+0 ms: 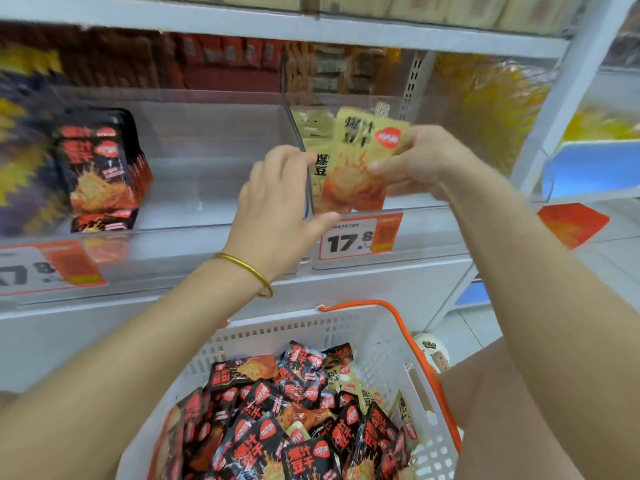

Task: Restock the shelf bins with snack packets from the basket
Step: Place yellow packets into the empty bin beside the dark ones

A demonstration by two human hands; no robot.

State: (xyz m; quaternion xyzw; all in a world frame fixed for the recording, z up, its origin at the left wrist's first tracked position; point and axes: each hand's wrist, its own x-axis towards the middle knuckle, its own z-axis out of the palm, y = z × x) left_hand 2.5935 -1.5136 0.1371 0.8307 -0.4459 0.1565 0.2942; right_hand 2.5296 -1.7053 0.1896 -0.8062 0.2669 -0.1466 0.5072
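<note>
Head view | your right grip (426, 157) pinches a yellow foil snack packet (360, 157), held upright at the clear plastic right-hand shelf bin (422, 220) | left grip (277, 202) loosely open, fingers touching the yellow packets behind | white plastic basket (381, 341) below, well stocked | risk: released unsupported beside the divider, the packet may topple over the bin's front lip.

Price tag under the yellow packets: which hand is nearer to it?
Left. The left hand is just left of the price tag, thumb near its top edge; the right hand is higher, holding yellow packets.
</note>
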